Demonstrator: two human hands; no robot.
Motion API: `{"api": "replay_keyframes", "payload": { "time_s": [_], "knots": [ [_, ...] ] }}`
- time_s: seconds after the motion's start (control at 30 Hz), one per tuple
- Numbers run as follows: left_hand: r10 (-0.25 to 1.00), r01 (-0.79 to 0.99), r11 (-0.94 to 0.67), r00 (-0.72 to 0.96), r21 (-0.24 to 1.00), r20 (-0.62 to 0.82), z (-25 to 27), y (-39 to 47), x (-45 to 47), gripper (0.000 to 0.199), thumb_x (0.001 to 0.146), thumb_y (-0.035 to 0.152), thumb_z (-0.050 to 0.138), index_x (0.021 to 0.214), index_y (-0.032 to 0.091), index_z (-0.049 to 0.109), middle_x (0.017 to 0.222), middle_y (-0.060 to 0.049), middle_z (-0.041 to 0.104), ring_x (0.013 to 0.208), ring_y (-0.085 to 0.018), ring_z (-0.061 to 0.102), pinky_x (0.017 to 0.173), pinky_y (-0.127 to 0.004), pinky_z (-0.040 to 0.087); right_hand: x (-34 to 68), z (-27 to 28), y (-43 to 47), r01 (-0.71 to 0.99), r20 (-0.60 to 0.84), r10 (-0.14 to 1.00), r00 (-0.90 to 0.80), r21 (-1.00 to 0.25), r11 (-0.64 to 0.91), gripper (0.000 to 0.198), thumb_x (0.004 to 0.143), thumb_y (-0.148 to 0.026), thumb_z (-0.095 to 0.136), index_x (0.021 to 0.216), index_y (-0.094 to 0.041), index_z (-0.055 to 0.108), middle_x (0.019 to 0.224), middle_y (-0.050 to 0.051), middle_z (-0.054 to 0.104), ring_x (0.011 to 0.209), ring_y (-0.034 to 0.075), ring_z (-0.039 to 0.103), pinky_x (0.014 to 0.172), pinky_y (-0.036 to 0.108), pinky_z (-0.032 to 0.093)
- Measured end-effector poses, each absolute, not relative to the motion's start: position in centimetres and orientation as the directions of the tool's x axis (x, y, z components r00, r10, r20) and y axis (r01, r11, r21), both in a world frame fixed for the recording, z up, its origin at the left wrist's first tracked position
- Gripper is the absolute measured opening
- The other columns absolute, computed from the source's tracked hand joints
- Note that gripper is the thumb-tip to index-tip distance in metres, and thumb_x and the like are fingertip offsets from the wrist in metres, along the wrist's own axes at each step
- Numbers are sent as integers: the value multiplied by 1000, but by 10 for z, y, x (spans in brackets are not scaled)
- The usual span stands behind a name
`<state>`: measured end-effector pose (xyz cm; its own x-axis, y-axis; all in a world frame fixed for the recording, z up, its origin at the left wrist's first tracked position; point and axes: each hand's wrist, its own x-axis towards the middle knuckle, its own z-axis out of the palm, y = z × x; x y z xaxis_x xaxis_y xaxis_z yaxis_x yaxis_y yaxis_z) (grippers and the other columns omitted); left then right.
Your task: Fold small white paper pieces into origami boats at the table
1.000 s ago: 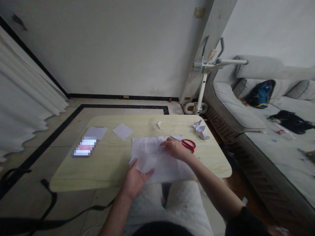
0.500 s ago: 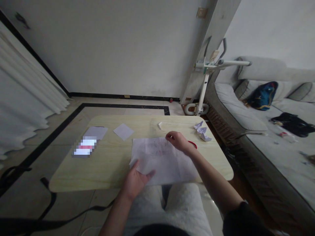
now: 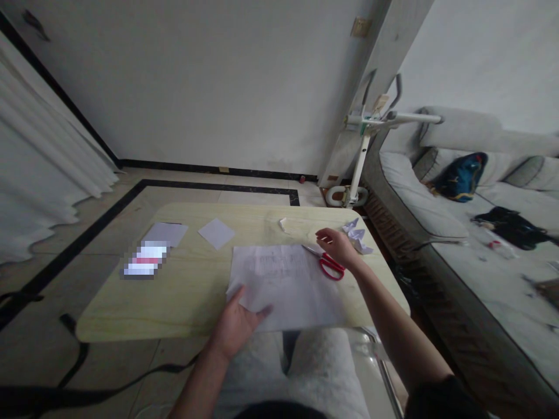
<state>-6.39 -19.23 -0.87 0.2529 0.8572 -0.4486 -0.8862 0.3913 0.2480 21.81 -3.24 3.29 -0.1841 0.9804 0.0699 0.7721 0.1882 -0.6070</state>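
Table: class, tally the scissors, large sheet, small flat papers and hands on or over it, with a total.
Scissors: 1
Large sheet: 1
Small flat papers: 2 visible
Left hand and right hand: 2
Total: 6

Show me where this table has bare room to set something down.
The widest bare patch is near-left, between the pixelated device and the large sheet. A smaller one lies between the diamond-turned paper square and the paper scrap. The right is crowded: right hand, red scissors and folded paper pieces bunch there.
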Motion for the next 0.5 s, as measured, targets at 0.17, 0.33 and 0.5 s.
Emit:
{"api": "replay_keyframes", "payload": {
  "time_s": [0.17, 0.33, 0.5],
  "knots": [
    [861, -905, 382, 275, 187, -427, -11, -191, -63, 41, 95, 26, 35, 129, 28, 57, 109, -11, 73, 101, -30, 68, 83, -53, 55, 248, 31, -66, 861, 61, 978, -201, -464, 206, 20, 83, -28, 62, 97, -15, 70, 89, 7, 71, 77, 18, 65, 71, 27, 48],
    [857, -901, 389, 278, 191, -434, -8, -192, -63, 43, 96, 24, 31, 131, 26, 56, 109, -11, 73, 101, -29, 68, 83, -52, 55, 244, 30, -86, 883, 40, 949, -313, -357, 306, 23, 86, -31, 60, 103, -17, 70, 97, 8, 71, 85, 19, 65, 75, 26, 46],
    [878, -903, 380, 284, 201, -385, -9, -193, -64, 43, 96, 26, 32, 133, 28, 54, 110, -10, 72, 102, -29, 68, 86, -52, 54, 237, 34, -89, 928, -31, 957, -287, -258, 270, 22, 90, -27, 55, 105, -19, 69, 99, 9, 71, 92, 20, 65, 79, 26, 44]
  ]
}}
